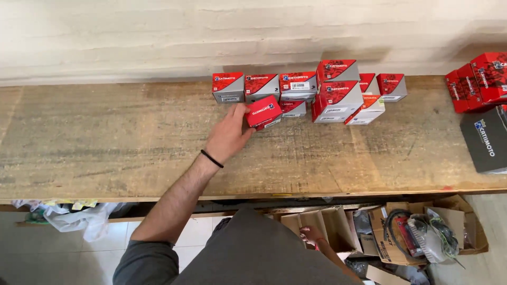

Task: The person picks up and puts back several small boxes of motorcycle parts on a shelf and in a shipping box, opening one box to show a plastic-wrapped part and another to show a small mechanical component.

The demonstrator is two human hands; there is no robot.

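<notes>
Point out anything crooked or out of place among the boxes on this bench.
The small red box held by the left hand sits turned at an angle, out of line with the squared-up red-and-grey boxes behind it. Nothing looks spilled or damaged.

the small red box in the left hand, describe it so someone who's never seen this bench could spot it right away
On the long wooden workbench against the pale brick wall, a row of red and grey boxes stands along the back edge. Just in front of that row's left end sits the small red box, in the grip of the left hand. Unlike its squared-up neighbours, it is tilted askew.
</notes>
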